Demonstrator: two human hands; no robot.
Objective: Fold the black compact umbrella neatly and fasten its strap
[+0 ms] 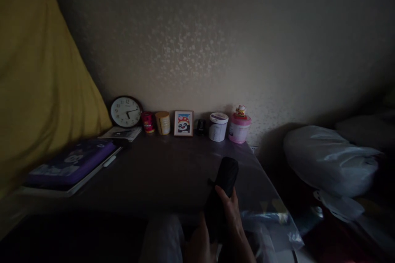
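Observation:
A long black bundle that looks like a folded umbrella [227, 172] slants up over the near right part of the table, its far end pointing away from me. My right hand [231, 209] is wrapped round its middle from the right side, with the thumb lying across it. Lower down, my left hand [201, 241] grips the bundle's near end from the left. That lower end is very dark, and most of the left fingers are hidden.
Along the wall on the dark table [166, 168] stand a clock [126, 111], a red can [148, 122], a yellow-lidded jar [163, 123], a panda picture [184, 124] and two tubs [219, 127]. A purple case [74, 160] lies left; a white bag [330, 160] sits right.

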